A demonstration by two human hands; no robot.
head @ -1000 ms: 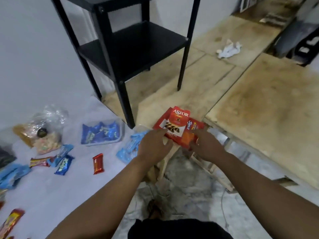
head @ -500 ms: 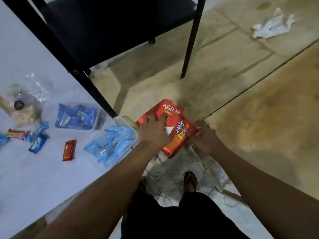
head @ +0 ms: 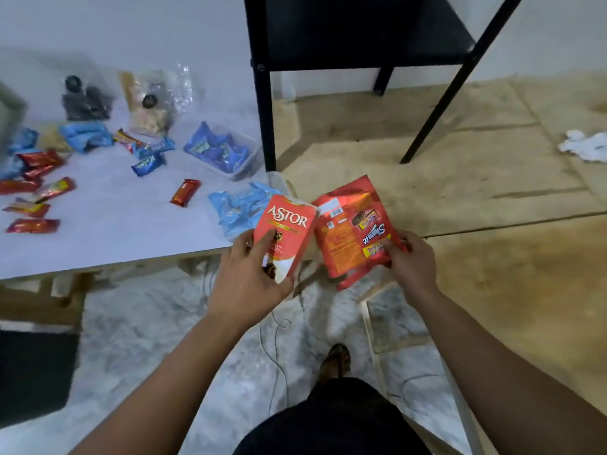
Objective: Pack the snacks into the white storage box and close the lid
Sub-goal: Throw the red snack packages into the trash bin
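Note:
My left hand (head: 251, 277) grips a red Astor box (head: 285, 229) by its lower end, just off the corner of the white table (head: 108, 238). My right hand (head: 412, 264) pinches a red and orange snack bag (head: 348, 224) at its right edge. The two packs are held apart, side by side, above the floor. Several snacks lie on the table: a small red bar (head: 185, 192), light blue packets (head: 236, 208), a clear tray of dark blue packets (head: 220, 151), and red and blue wrappers (head: 36, 192) at the left. No white storage box is plainly in view.
A black metal shelf unit (head: 328, 44) stands behind the table corner. Wooden boards (head: 492, 192) cover the floor to the right, with a crumpled white cloth (head: 584, 146) on them. Clear bags of snacks (head: 151, 100) sit at the table's back. My foot (head: 335, 362) is on the marble floor.
The two red packs were stacked together under both hands; now they are lifted and split, the Astor box in my left hand and the bag in my right. The camera swung left toward the table.

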